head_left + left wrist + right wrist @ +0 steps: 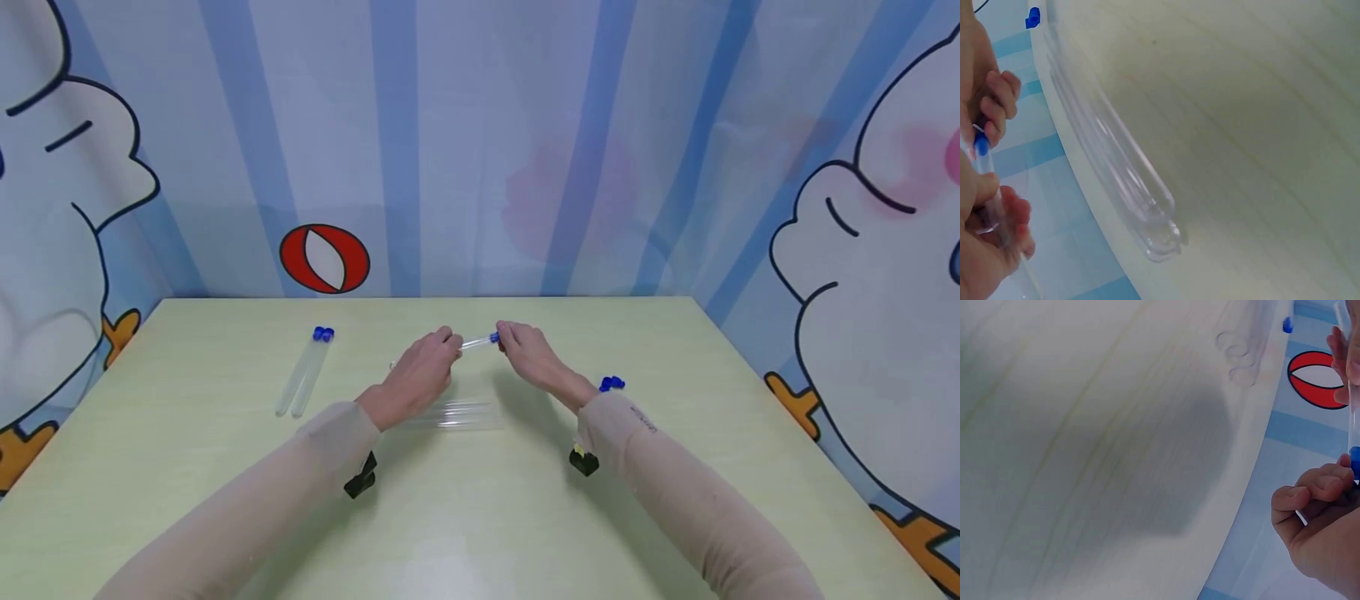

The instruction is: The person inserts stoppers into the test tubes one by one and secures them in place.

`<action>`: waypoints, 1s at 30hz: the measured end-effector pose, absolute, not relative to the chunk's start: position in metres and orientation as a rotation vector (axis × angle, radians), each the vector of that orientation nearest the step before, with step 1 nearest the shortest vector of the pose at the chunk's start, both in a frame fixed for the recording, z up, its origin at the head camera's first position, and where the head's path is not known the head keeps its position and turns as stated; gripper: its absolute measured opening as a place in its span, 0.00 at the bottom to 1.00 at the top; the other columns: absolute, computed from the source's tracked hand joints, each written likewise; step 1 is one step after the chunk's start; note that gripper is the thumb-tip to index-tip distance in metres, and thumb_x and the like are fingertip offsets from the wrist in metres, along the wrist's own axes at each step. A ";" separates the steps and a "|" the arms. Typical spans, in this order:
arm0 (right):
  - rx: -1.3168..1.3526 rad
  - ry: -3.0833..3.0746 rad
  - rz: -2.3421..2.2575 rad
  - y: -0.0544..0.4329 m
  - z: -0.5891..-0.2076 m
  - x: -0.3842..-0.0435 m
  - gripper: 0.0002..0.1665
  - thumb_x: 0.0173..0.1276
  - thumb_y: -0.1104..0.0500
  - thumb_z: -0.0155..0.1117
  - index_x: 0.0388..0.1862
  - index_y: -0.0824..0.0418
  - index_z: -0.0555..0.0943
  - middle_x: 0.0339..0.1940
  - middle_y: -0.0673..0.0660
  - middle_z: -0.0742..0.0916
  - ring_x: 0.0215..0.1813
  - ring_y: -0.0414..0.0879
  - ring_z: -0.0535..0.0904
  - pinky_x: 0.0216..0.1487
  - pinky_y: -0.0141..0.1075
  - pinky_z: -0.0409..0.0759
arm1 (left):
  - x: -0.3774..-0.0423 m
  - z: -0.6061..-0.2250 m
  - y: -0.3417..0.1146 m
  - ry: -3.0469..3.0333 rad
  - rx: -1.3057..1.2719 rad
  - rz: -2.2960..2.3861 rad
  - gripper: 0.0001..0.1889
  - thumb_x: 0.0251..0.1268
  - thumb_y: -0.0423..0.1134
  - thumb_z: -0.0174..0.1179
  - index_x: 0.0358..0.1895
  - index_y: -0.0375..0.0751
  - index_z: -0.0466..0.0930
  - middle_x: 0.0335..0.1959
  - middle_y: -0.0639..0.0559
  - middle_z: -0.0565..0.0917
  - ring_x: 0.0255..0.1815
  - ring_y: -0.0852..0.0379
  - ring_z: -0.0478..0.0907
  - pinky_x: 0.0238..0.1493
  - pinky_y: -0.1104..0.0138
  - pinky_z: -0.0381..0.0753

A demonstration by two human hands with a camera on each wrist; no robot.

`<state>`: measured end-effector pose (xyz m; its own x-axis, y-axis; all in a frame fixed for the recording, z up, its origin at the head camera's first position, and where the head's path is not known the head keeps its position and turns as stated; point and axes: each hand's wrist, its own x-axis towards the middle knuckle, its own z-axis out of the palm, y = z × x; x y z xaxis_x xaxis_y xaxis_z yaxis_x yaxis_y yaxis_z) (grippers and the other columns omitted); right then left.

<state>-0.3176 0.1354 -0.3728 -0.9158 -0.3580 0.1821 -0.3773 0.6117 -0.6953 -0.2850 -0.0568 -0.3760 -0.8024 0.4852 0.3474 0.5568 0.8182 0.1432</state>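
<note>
A clear test tube [474,342] is held above the table between both hands, its blue cap [494,337] toward the right. My left hand [422,372] grips the tube's body with curled fingers and thumb. At the capped end, my right hand [534,354] pinches the blue cap. Below them several uncapped clear tubes [461,414] lie side by side on the table; in the left wrist view their rounded ends [1159,231] point toward the camera.
Two tubes with blue caps [307,375] lie at the table's left. Several loose blue caps [612,383] sit beyond the right forearm. The pale wooden table [465,517] ends at a blue striped cloth backdrop [480,150] printed with cartoon figures.
</note>
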 end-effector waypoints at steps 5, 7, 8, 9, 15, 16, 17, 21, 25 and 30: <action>0.722 -2.821 1.114 0.139 -0.371 -0.321 0.27 0.81 0.56 0.34 0.26 0.68 0.72 0.16 0.51 0.68 0.19 0.43 0.58 0.27 0.33 0.62 | -0.288 -0.370 -0.055 -2.820 -0.776 -0.294 0.14 0.64 0.34 0.61 0.53 0.38 0.81 0.42 0.44 0.86 0.37 0.51 0.75 0.42 0.61 0.79; 0.741 -2.824 1.076 0.139 -0.369 -0.323 0.26 0.81 0.56 0.35 0.26 0.67 0.72 0.16 0.50 0.68 0.19 0.43 0.58 0.28 0.34 0.62 | -0.289 -0.368 -0.055 -2.842 -0.795 -0.351 0.19 0.63 0.32 0.62 0.59 0.40 0.78 0.43 0.43 0.86 0.39 0.50 0.78 0.44 0.60 0.81; 0.745 -2.824 1.066 0.138 -0.368 -0.324 0.26 0.81 0.56 0.36 0.25 0.66 0.72 0.16 0.50 0.68 0.19 0.43 0.58 0.28 0.34 0.62 | -0.289 -0.367 -0.055 -2.846 -0.812 -0.378 0.23 0.63 0.31 0.62 0.62 0.41 0.75 0.43 0.43 0.86 0.40 0.49 0.79 0.44 0.60 0.82; 0.743 -2.828 1.061 0.138 -0.367 -0.325 0.26 0.81 0.55 0.36 0.25 0.66 0.72 0.16 0.50 0.68 0.19 0.42 0.58 0.28 0.34 0.62 | -0.288 -0.366 -0.055 -2.851 -0.826 -0.399 0.25 0.63 0.30 0.62 0.65 0.42 0.73 0.42 0.44 0.85 0.41 0.49 0.80 0.44 0.60 0.82; 0.675 -2.862 1.144 0.139 -0.358 -0.326 0.30 0.81 0.50 0.34 0.30 0.65 0.77 0.18 0.52 0.73 0.20 0.43 0.63 0.29 0.34 0.66 | -0.285 -0.363 -0.057 -2.881 -0.859 -0.435 0.32 0.62 0.29 0.62 0.71 0.46 0.65 0.45 0.43 0.84 0.42 0.48 0.81 0.45 0.60 0.83; 0.662 -2.862 1.150 0.140 -0.357 -0.326 0.30 0.81 0.49 0.33 0.32 0.65 0.78 0.18 0.53 0.74 0.21 0.43 0.65 0.30 0.35 0.67 | -0.285 -0.362 -0.059 -2.885 -0.845 -0.432 0.32 0.62 0.28 0.61 0.71 0.46 0.65 0.46 0.42 0.84 0.44 0.48 0.80 0.46 0.59 0.83; 0.650 -2.862 1.146 0.142 -0.356 -0.326 0.31 0.81 0.49 0.33 0.34 0.66 0.79 0.19 0.54 0.75 0.21 0.44 0.67 0.31 0.35 0.68 | -0.286 -0.362 -0.061 -2.890 -0.825 -0.434 0.33 0.62 0.28 0.61 0.71 0.46 0.65 0.47 0.42 0.84 0.45 0.47 0.80 0.46 0.59 0.83; 0.629 -2.851 1.103 0.153 -0.353 -0.329 0.29 0.81 0.49 0.35 0.34 0.65 0.79 0.20 0.56 0.78 0.23 0.45 0.70 0.34 0.37 0.70 | -0.290 -0.362 -0.072 -2.914 -0.732 -0.427 0.33 0.62 0.27 0.61 0.71 0.45 0.65 0.51 0.40 0.83 0.51 0.45 0.79 0.50 0.57 0.82; 0.617 -2.844 1.071 0.168 -0.351 -0.330 0.26 0.80 0.51 0.39 0.31 0.64 0.78 0.20 0.55 0.77 0.22 0.45 0.70 0.33 0.37 0.70 | -0.295 -0.362 -0.087 -2.945 -0.650 -0.425 0.32 0.63 0.27 0.60 0.71 0.43 0.64 0.53 0.39 0.82 0.53 0.43 0.79 0.54 0.54 0.80; 0.600 -2.861 1.017 0.188 -0.348 -0.331 0.21 0.78 0.55 0.45 0.31 0.64 0.79 0.23 0.60 0.80 0.22 0.44 0.71 0.31 0.36 0.70 | -0.298 -0.359 -0.104 -2.980 -0.541 -0.433 0.32 0.63 0.27 0.59 0.72 0.41 0.63 0.53 0.37 0.81 0.53 0.42 0.79 0.54 0.53 0.80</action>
